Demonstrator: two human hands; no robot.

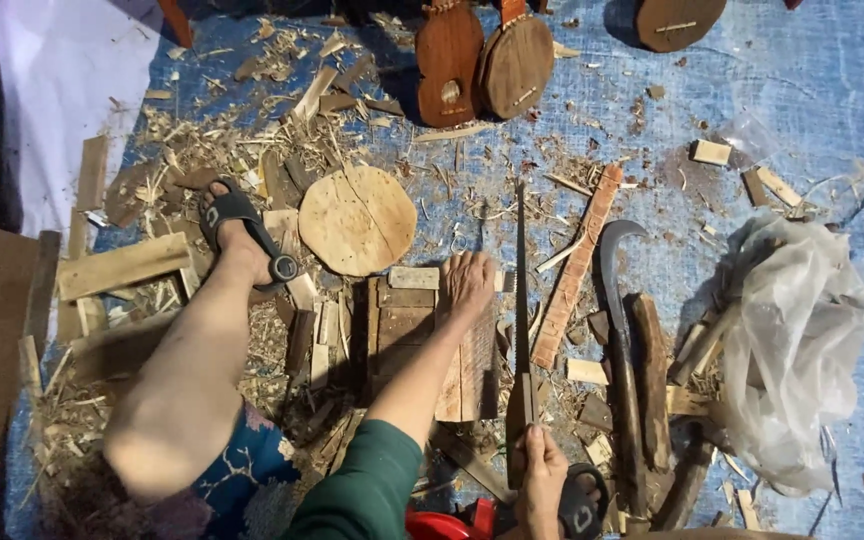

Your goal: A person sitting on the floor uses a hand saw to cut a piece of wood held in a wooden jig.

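The left hand [467, 283] pressed flat on a wooden board [422, 345] lying on the blue tarp [802, 90]. The right hand [542, 475] gripped a handsaw [521, 300] just beside it, near a curved sickle [614, 300], among wood shavings.

Floor workshop for making small wooden string instruments. Blue tarp [802, 90] strewn with shavings [212, 140] and offcuts; unfinished instrument bodies [449, 50], round wood disc [357, 220], fretboard strip [577, 265], saw [522, 300], curved knife [617, 330].

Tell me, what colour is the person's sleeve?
Dark green sleeve, seen in the head view.
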